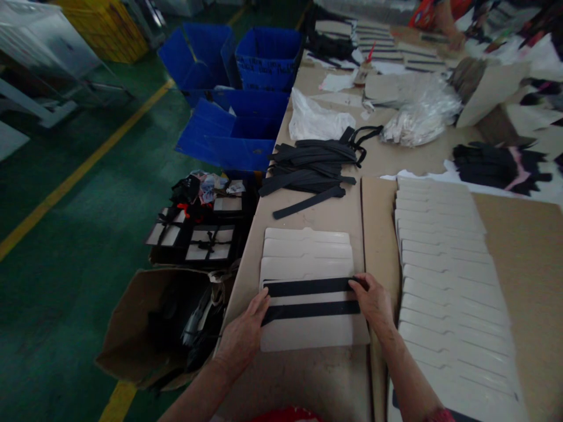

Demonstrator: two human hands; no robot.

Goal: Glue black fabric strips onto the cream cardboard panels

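Observation:
A white card [308,334] lies on top of a short stack of white cards [305,249] on the brown table. Two black straps [310,298] run across this top card. My left hand [244,334] holds the card's left edge, fingers curled over the strap ends. At the right edge my right hand [373,302] presses its fingers on the strap ends. A loose pile of black straps [314,164] lies further back on the table.
A long overlapping row of white cards [444,275] lies on brown board to the right. Blue bins [237,129] and an open cardboard box [145,328] stand on the green floor at left. Clear plastic bags [316,120] lie behind. Another person's arm [446,20] is at the far end.

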